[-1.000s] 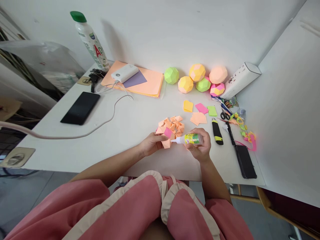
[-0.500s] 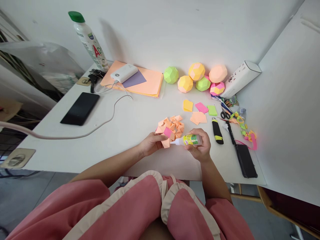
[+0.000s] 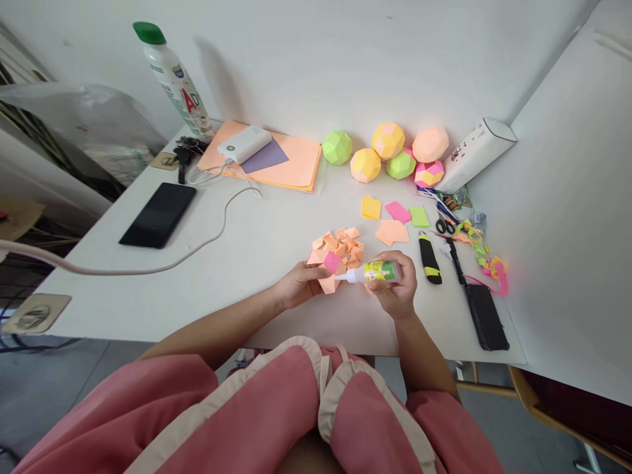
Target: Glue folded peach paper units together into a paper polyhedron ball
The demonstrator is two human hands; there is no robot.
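Note:
My left hand (image 3: 299,283) is closed, thumb and fingers pinching a peach folded-paper piece with a pink face (image 3: 331,263). In my right hand (image 3: 401,289) is a clear glue bottle (image 3: 380,270) with a yellow-green label, lying almost level and pointing left. The white nozzle tip is at the lower peach flap (image 3: 328,284); whether it touches the paper I cannot tell. Behind the held piece lies a pile of folded peach paper pieces (image 3: 349,247), partly hidden by it. A bit of peach paper shows beside my right fingers.
Small paper squares in yellow (image 3: 370,208), pink (image 3: 397,211), green (image 3: 419,217) and peach (image 3: 392,232) lie beyond. Several paper balls (image 3: 365,165) line the wall. A cutter (image 3: 430,259), scissors (image 3: 445,227) and black case (image 3: 486,317) are right; a phone (image 3: 158,215) and cable are left.
The glue bottle's nozzle has shifted slightly up and left along the peach flap, and the bottle has rolled a little in my right hand. My left hand has hardly moved.

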